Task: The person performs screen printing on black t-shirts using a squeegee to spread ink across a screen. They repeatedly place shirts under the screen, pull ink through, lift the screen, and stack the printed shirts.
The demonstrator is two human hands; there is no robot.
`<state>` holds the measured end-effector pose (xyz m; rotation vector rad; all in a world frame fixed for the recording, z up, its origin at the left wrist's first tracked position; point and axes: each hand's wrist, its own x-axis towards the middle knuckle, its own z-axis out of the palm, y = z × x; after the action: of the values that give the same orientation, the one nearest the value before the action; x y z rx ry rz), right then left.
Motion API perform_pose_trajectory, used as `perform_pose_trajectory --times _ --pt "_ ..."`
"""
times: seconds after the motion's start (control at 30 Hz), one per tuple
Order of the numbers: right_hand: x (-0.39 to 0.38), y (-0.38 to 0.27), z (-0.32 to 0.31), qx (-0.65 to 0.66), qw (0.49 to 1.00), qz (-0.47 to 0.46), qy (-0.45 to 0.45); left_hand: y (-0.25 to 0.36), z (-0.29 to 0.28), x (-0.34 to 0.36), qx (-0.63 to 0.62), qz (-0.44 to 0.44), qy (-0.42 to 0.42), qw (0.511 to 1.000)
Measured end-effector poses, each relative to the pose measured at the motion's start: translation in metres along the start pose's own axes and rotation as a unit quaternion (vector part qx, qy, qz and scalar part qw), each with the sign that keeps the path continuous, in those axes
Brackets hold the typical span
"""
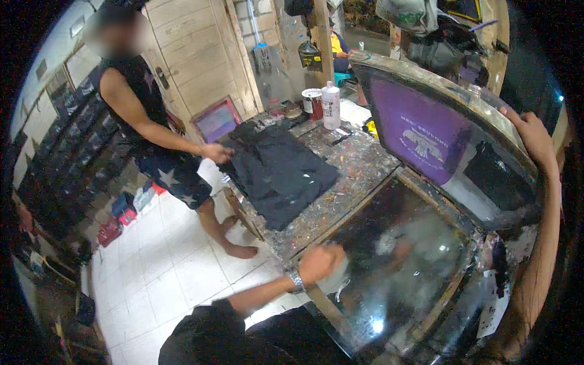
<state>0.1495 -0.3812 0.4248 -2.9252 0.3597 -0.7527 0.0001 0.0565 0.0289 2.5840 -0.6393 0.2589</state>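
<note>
My right hand (530,135) grips the upper edge of a raised screen printing frame (447,76), its fingers over the rim. The frame tilts up at the right, its mesh (395,115) purple with a pale emblem and a dark patch beside it. Below it lies a glass-topped printing bed (407,286) with a worn wooden border and reflections. My left hand (321,264), with a metal watch on the wrist, hovers over the near left edge of the glass. Its fingers look curled and are slightly blurred; a pale patch shows beneath, and I cannot tell whether it is held.
A black garment (283,173) lies on the paint-spotted table (356,164). Behind it stand a pale bottle (330,106), a paint can (312,104) and a small framed screen (217,120). A co-worker (143,115) stands at the left, one hand near the garment. Another person (339,45) sits farther back.
</note>
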Motion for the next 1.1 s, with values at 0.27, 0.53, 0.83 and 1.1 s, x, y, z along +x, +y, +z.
perform_pose_trajectory --times 0.27,0.53,0.83,1.1 --pt "0.018 0.053 -0.019 -0.047 0.997 -0.047 0.031 -0.026 0.045 0.08 -0.135 0.031 0.109 0.984" --pt "0.052 0.086 0.042 -0.014 0.991 -0.125 0.042 -0.222 -0.008 0.118 0.272 -0.074 0.1 0.954" --pt "-0.053 -0.011 -0.053 0.039 0.985 0.049 -0.158 0.047 0.018 -0.007 -0.139 0.165 -0.249 0.944" --pt "-0.004 0.007 -0.016 0.013 0.993 -0.099 -0.055 0.066 0.047 0.053 0.138 0.189 -0.11 0.966"
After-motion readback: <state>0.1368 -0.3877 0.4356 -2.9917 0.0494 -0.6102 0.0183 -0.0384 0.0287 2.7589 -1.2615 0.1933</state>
